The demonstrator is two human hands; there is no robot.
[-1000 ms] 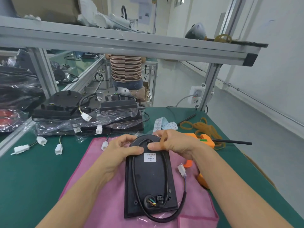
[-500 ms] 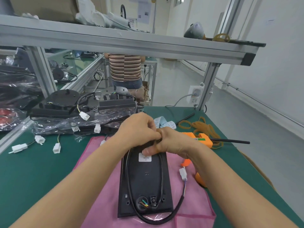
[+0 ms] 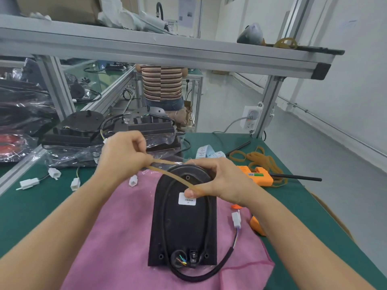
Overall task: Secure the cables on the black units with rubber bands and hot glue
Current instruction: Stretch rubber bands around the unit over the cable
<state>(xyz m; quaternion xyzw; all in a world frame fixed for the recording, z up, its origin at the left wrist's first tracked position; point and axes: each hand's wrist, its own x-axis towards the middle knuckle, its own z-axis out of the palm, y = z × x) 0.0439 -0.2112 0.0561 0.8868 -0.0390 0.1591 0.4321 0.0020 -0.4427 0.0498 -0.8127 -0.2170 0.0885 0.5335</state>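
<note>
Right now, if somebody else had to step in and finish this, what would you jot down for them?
Left hand pinches one end of a stretched rubber band; right hand grips the other end at the black unit.
The unit lies on a pink cloth, its cable looped around it.
Spare bands and the orange glue gun lie to the right.
Done: band stretched.
Left: slip it over unit and cable, then glue.

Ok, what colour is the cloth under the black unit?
Pink, seen in the head view: the cloth lies under the black unit.
</note>
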